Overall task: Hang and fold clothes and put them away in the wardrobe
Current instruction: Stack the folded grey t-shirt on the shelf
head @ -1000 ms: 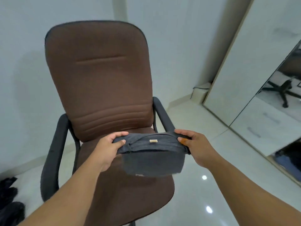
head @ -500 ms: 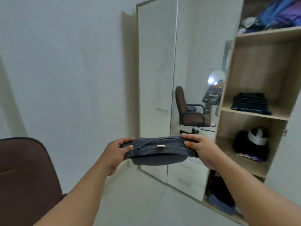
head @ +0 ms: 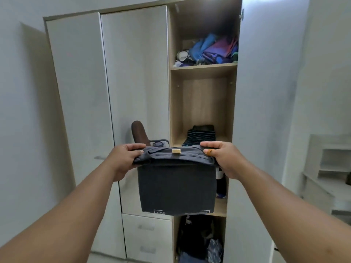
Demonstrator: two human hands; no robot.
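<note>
A folded dark grey garment (head: 176, 185) with a small tan tag hangs in the air in front of the open wardrobe (head: 201, 103). My left hand (head: 124, 159) grips its left end and my right hand (head: 222, 158) grips its right end. Its lower flap droops down and covers part of the wardrobe's lower shelf. Behind it, on the middle shelf, lies a stack of dark striped folded clothes (head: 201, 135).
The top shelf holds a heap of blue and purple clothes (head: 212, 51). Dark clothes fill the bottom compartment (head: 199, 238). Left of the open section are closed doors with a mirror (head: 138, 103) and two drawers (head: 148, 238). A white shelf unit (head: 330, 168) stands at right.
The view has swung from the brown chair to face the wardrobe head-on. Both hands keep hold of the grey garment, whose lower flap now hangs down longer.
</note>
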